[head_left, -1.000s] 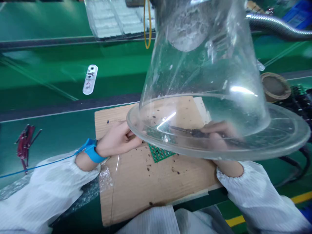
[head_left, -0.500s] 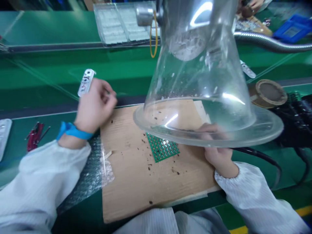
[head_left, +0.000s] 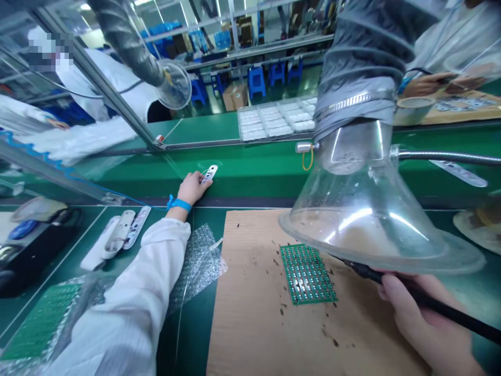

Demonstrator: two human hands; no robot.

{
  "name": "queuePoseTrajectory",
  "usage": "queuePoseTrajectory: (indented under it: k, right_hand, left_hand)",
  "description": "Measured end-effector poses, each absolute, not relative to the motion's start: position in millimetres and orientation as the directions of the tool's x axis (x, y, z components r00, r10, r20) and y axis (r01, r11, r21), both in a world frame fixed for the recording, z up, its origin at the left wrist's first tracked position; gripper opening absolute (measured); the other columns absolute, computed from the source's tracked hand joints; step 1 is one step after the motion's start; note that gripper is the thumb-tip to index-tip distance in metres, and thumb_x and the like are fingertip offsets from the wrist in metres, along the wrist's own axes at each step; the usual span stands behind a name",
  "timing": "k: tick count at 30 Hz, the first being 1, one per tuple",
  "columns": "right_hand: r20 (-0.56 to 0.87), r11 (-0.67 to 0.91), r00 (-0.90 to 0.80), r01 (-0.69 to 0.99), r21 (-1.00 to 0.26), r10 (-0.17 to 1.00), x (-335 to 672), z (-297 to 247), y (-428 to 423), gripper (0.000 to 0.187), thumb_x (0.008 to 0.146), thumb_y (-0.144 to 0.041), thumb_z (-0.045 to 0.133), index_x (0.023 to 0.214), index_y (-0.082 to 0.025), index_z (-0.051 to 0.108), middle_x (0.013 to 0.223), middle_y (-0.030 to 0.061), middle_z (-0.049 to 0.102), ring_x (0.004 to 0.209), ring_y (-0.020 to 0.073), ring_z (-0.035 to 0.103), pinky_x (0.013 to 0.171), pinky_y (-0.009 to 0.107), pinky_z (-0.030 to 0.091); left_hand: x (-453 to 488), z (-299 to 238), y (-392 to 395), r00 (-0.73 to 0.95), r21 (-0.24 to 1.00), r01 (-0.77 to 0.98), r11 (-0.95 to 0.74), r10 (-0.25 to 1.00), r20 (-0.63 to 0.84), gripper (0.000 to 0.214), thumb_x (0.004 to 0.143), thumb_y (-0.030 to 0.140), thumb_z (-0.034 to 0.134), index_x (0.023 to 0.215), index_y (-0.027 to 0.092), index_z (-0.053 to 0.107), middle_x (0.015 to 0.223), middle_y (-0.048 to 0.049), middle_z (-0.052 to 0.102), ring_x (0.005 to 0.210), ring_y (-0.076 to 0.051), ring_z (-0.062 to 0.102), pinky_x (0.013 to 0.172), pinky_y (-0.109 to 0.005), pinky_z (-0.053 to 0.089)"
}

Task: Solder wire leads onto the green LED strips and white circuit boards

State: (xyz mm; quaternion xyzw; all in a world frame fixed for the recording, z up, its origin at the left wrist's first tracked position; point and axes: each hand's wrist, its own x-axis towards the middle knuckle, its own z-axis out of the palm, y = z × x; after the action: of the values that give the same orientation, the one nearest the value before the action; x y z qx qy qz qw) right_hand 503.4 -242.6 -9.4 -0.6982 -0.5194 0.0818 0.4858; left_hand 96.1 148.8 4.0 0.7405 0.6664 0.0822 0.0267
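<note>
My left hand (head_left: 193,188), with a blue wrist strap, reaches over the green belt. Its thumb and fingers close on the near end of a long white plastic part (head_left: 210,173) carrying small dark components. My right hand (head_left: 420,308) grips the black handle of a soldering iron (head_left: 415,295), whose front end points left under a clear fume hood (head_left: 364,219). Left of the iron, a green circuit board panel (head_left: 309,274) with rows of shiny pads lies on a cardboard sheet (head_left: 250,313) marked with dark specks.
Left of the cardboard lies bubble wrap (head_left: 203,258). Several white plastic parts (head_left: 117,232), a wrapped green board stack (head_left: 41,318) and a black box (head_left: 35,250) are farther left. A clear tray (head_left: 276,120) stands beyond the belt (head_left: 250,180). Co-workers sit across.
The view has lifted and swung left. My left hand has gone from beside the white plastic part to pinching it. The soldering iron in my right hand now shows clearly below the hood.
</note>
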Motion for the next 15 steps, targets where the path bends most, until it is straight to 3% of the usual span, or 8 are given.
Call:
queuePoseTrajectory:
  k: [4, 10, 15]
  right_hand:
    - [0.46, 0.097, 0.34, 0.711, -0.697, 0.82, 500, 3, -234, 0.028, 0.104, -0.052, 0.065, 0.097, -0.027, 0.073, 0.076, 0.0016, 0.075, 0.053, 0.0174, 0.066, 0.05, 0.028, 0.053]
    - [0.506, 0.151, 0.333, 0.7, -0.698, 0.796, 496, 9, -229, 0.028, 0.105, -0.052, 0.065, 0.096, -0.027, 0.072, 0.081, 0.0021, 0.075, 0.052, 0.0142, 0.063, 0.051, 0.025, 0.053]
    - [0.52, 0.147, 0.35, 0.705, -0.694, 0.779, 495, 11, -228, 0.027, 0.105, -0.049, 0.065, 0.094, -0.026, 0.072, 0.081, 0.0017, 0.075, 0.05, 0.0142, 0.061, 0.05, 0.026, 0.052]
  left_hand:
    - [88, 7, 154, 0.075, 0.143, 0.986, -0.088, 0.993, 0.095, 0.044, 0.101, 0.048, 0.057, 0.123, 0.014, 0.071, 0.126, -0.0195, 0.07, 0.114, -0.035, 0.071, 0.099, -0.041, 0.058]
    - [77, 5, 155, 0.023, 0.135, 0.99, -0.035, 0.996, 0.089, 0.044, 0.101, 0.048, 0.056, 0.125, 0.015, 0.072, 0.127, -0.0203, 0.07, 0.115, -0.038, 0.072, 0.101, -0.045, 0.057]
    - [67, 3, 157, -0.015, 0.129, 0.992, 0.005, 0.997, 0.076, 0.059, 0.099, 0.06, 0.059, 0.135, 0.015, 0.069, 0.138, -0.0244, 0.063, 0.116, -0.042, 0.072, 0.1, -0.049, 0.058]
